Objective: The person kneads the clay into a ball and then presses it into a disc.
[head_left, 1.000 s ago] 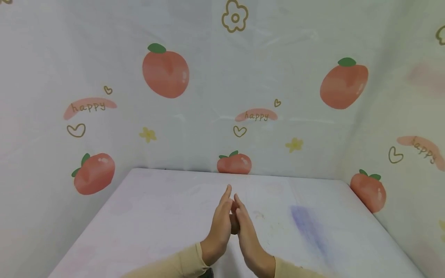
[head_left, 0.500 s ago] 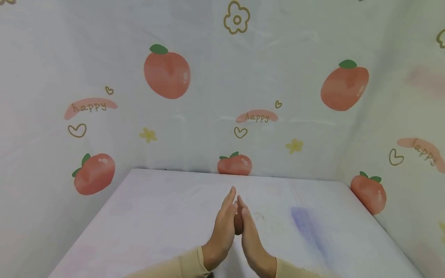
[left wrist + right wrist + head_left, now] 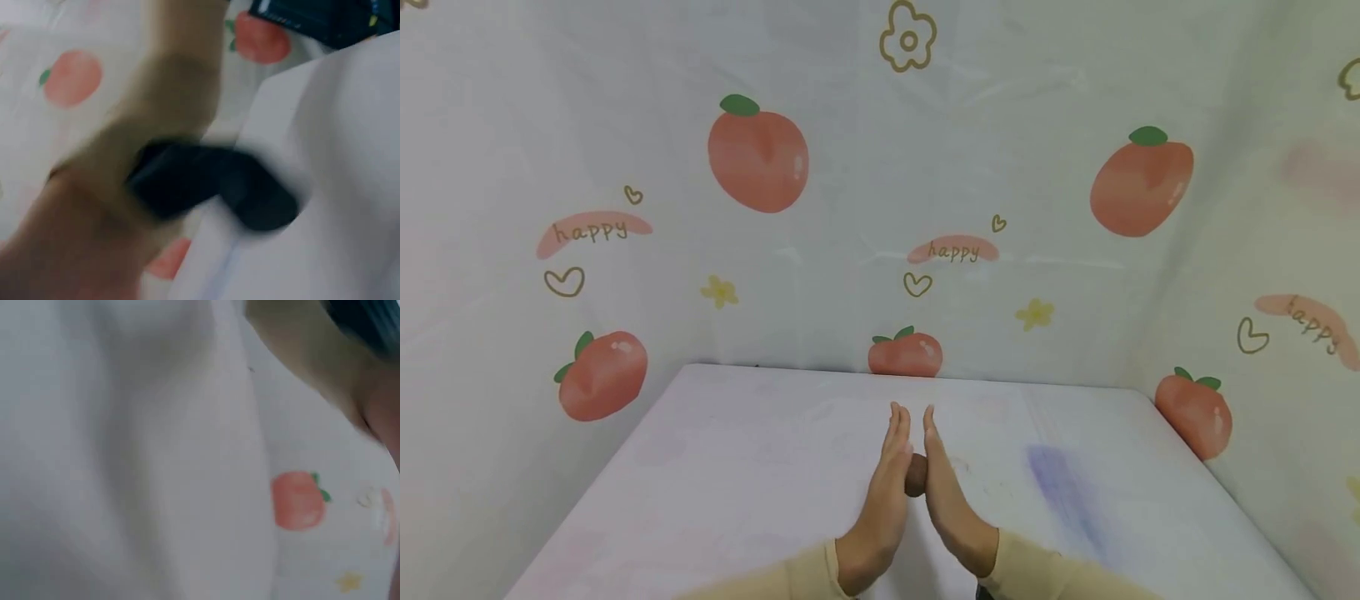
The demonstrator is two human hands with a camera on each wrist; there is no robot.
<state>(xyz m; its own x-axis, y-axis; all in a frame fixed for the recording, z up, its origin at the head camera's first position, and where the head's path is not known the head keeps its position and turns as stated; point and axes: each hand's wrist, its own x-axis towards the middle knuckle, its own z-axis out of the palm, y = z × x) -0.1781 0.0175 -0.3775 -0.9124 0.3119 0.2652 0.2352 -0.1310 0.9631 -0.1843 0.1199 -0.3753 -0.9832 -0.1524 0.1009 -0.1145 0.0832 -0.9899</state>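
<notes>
Brown lump (image 3: 916, 476) looks pretty round already, maybe some rolling to go, sandwiched between left hand (image 3: 883, 500) and right hand (image 3: 951, 500), fingers straight and close together.

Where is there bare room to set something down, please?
Bare table lies left of the left hand and right of the purple smear; that hand, the brown lump and the right hand crowd the front middle.
</notes>
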